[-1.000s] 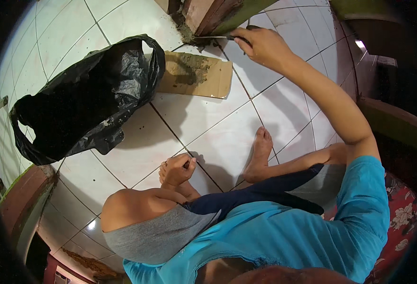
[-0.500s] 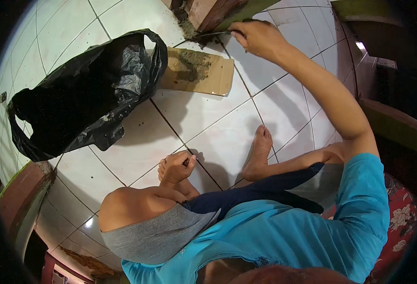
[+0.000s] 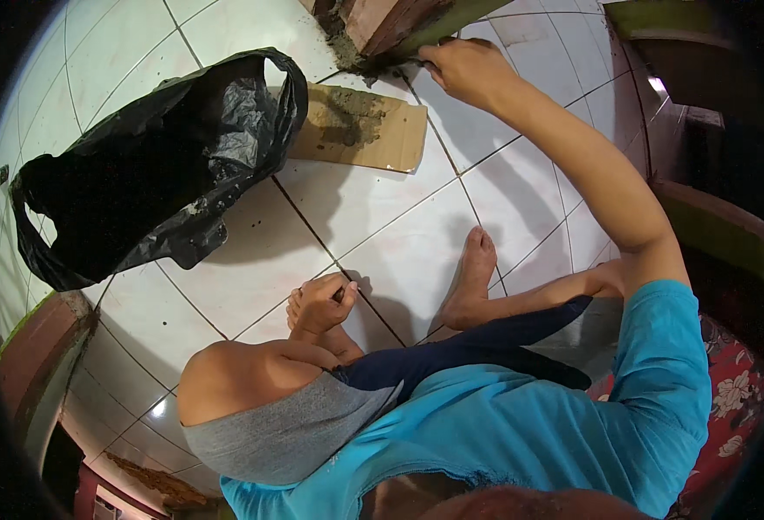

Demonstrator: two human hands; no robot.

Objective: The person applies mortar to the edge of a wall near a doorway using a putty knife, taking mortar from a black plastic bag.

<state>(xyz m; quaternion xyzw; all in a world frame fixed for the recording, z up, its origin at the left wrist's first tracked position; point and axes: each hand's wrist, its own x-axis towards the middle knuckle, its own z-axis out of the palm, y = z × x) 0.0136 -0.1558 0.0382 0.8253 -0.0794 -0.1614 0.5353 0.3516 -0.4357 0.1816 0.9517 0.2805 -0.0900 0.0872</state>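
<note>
My right hand (image 3: 470,71) reaches far forward, its fingers closed around a thin-bladed tool at the foot of a reddish-brown and green post (image 3: 391,26). The tool is mostly hidden by my fingers and the post's edge. Wet grey mortar (image 3: 344,54) clings to the post's base. Just below lies a flat piece of cardboard (image 3: 399,139) with a smear of mortar on it. My left hand (image 3: 319,305) is curled closed beside my left foot, in front of the bent knee; what it holds, if anything, is hidden.
A large black plastic bag (image 3: 243,130) stands gaping to the left of the cardboard and overlaps its end. White tiles (image 3: 391,234) cover the floor, with a few dark crumbs. My bare right foot (image 3: 473,282) rests near the middle. A red floral cloth (image 3: 733,399) lies at the right.
My right hand has shifted slightly left and turned at the post's base; the blade that showed earlier is now mostly out of sight. My left hand stays in place.
</note>
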